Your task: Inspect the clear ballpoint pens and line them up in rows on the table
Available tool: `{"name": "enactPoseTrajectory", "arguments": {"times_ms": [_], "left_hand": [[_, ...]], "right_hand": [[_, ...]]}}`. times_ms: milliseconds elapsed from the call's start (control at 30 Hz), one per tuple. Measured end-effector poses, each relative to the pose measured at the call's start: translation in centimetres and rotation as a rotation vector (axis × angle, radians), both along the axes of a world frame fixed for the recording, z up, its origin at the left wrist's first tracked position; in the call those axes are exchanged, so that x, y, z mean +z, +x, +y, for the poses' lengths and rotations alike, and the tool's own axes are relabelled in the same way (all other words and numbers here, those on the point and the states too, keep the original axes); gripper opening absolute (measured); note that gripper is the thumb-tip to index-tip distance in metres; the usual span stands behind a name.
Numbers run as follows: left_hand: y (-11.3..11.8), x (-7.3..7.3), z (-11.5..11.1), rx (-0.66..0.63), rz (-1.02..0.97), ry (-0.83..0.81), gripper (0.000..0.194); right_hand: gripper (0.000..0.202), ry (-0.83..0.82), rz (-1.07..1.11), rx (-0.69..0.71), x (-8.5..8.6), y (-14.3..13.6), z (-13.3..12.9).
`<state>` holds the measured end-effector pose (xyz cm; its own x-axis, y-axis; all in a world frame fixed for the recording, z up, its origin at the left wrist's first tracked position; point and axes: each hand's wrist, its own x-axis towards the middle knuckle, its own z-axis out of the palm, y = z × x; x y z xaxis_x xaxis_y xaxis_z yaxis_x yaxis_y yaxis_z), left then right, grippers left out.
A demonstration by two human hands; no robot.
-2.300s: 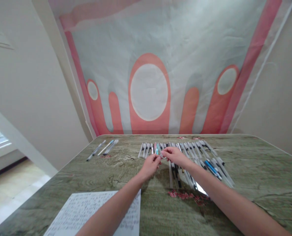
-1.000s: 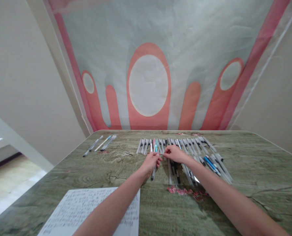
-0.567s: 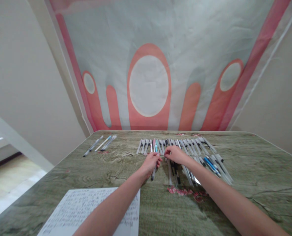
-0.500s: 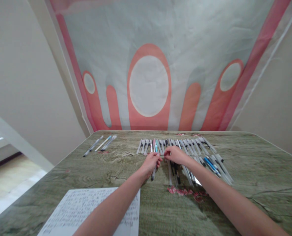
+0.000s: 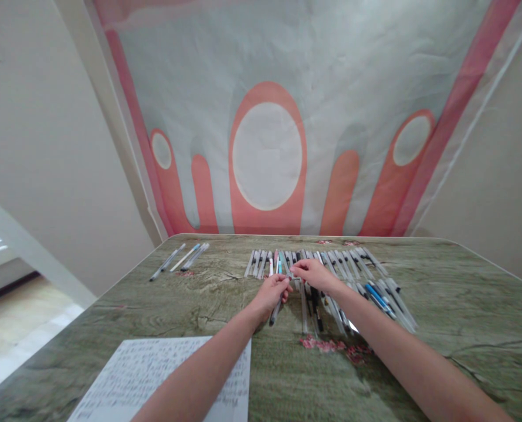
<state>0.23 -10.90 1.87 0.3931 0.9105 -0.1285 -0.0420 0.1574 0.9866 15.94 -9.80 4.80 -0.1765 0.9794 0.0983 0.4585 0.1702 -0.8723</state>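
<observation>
My left hand (image 5: 273,294) is closed around a clear pen (image 5: 275,315), whose dark end points down toward me below the fingers. Just up and to the right, my right hand (image 5: 312,274) has its thumb and fingers pinched together close to the left fingertips. Whatever is in that pinch is too small to make out. Beyond both hands runs a row of pens (image 5: 261,264), mostly clear with dark grips, a few pink, white or teal. Under and beside my right forearm lies a looser heap of pens (image 5: 317,310), some black, with blue pens (image 5: 379,298) at its right.
Several separate pens (image 5: 175,258) lie at the table's far left. A sheet of handwritten paper (image 5: 133,363) is partly under my left forearm. The wood-patterned table (image 5: 454,328) meets a pink and grey backdrop (image 5: 267,220) at its far edge.
My right hand has moved slightly left, bringing its pinched fingers nearer to my left hand. The pen in my left hand has tilted a little.
</observation>
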Motion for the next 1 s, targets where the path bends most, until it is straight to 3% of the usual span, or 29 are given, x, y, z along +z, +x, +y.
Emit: {"name": "enactPoseTrajectory", "arguments": {"times_ms": [167, 567, 1000], "left_hand": [[-0.1, 0.4, -0.2, -0.041, 0.028, 0.019, 0.027], [0.1, 0.2, 0.0, -0.073, 0.097, 0.068, 0.024], [0.2, -0.3, 0.1, -0.076, 0.107, 0.07, 0.025]], "right_hand": [[0.034, -0.071, 0.056, -0.015, -0.4, 0.0, -0.2], [0.024, -0.012, -0.137, -0.002, -1.4, -0.2, 0.6], [0.025, 0.061, -0.162, -0.094, -2.2, -0.3, 1.0]]}}
